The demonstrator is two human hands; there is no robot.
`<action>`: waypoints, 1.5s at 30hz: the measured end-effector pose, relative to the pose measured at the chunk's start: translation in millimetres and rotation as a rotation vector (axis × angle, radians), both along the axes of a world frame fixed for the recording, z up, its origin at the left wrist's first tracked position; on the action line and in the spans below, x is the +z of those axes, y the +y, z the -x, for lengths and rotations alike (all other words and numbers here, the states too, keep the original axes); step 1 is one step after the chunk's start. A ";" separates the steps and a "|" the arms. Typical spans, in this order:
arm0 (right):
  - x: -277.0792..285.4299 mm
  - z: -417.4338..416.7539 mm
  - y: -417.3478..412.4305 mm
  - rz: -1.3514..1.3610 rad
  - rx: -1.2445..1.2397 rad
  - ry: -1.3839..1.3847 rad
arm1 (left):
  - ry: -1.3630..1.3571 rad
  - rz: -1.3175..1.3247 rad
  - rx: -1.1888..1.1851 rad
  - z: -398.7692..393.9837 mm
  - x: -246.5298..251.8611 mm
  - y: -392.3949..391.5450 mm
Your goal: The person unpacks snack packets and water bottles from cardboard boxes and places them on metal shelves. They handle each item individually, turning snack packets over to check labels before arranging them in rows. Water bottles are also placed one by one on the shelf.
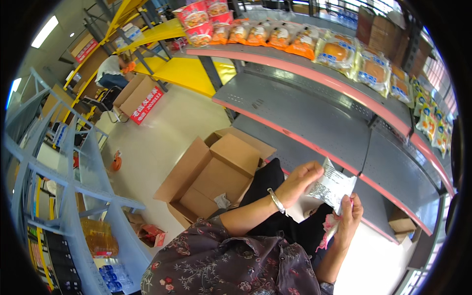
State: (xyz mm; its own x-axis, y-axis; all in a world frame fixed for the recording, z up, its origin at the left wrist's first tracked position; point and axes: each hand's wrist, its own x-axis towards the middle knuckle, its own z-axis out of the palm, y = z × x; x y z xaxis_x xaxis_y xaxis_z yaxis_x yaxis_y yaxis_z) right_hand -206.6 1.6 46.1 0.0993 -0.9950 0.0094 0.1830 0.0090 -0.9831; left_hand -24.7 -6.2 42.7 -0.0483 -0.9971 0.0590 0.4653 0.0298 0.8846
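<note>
My left hand [303, 183] pinches the upper left corner of a small white packet [332, 186] covered in printed writing. At the packet's lower right edge, my right hand [348, 221] grips it too. A crumpled pink-and-white piece [328, 232], perhaps a cloth or wrapper, hangs from the right hand; what it is I cannot tell. Below and left of my hands, an open cardboard box [210, 177] stands on the floor. Inside it lies a similar white packet [222, 200].
Grey metal shelves with pink edges [295, 138] rise in front of me. The top one carries red instant-noodle tubs [199, 35], orange bread packs [258, 34] and packaged buns [372, 70]. Blue-grey racking [66, 184] stands left. A person [110, 72] bends near another carton [138, 97].
</note>
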 end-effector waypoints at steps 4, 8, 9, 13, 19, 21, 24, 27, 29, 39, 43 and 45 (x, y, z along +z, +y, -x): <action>-4.8 2.3 -4.1 -0.043 -0.132 -0.016 | -0.019 -0.099 0.067 6.3 12.4 -1.4; 6.0 4.0 -7.4 -0.114 -0.044 -0.041 | -0.051 0.098 0.186 5.2 -5.2 -10.9; 1.8 3.4 -10.1 -0.106 -0.013 -0.097 | -0.052 0.086 0.181 3.8 -3.8 -10.9; -7.5 6.3 -13.6 -0.090 -0.021 -0.175 | -0.126 0.030 0.225 13.1 5.1 -10.3; -7.1 5.3 -14.9 -0.052 -0.048 -0.157 | -0.154 0.055 0.242 12.1 0.6 -13.3; -11.4 5.2 -17.5 -0.042 -0.062 -0.147 | -0.136 0.036 0.235 14.8 7.2 -11.5; -10.3 5.8 -18.1 -0.067 -0.054 -0.174 | -0.157 0.048 0.241 15.6 7.5 -12.3; -11.4 10.8 -18.2 -0.126 -0.020 -0.196 | -0.199 0.063 0.250 16.8 9.4 -12.4; -14.5 13.1 -18.9 -0.135 -0.012 -0.195 | -0.217 0.066 0.255 18.1 10.5 -12.3; -2.8 10.5 -17.3 -0.028 -0.135 -0.281 | -0.187 0.036 0.219 28.3 16.9 -17.0; -8.5 25.3 -19.4 -0.031 -0.033 -0.363 | 0.019 -0.074 0.006 26.5 16.6 -22.0; 0.5 35.3 -17.9 -0.021 0.021 -0.507 | 0.086 -0.132 -0.085 23.0 16.4 -24.3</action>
State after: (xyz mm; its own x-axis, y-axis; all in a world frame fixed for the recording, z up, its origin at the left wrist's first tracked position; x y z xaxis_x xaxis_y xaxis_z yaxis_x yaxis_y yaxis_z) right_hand -241.9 -16.3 46.6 0.1071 -0.9934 0.0416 0.6367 0.0364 -0.7702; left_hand -47.6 -30.5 59.1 -0.1327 -0.9891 -0.0643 0.5352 -0.1261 0.8353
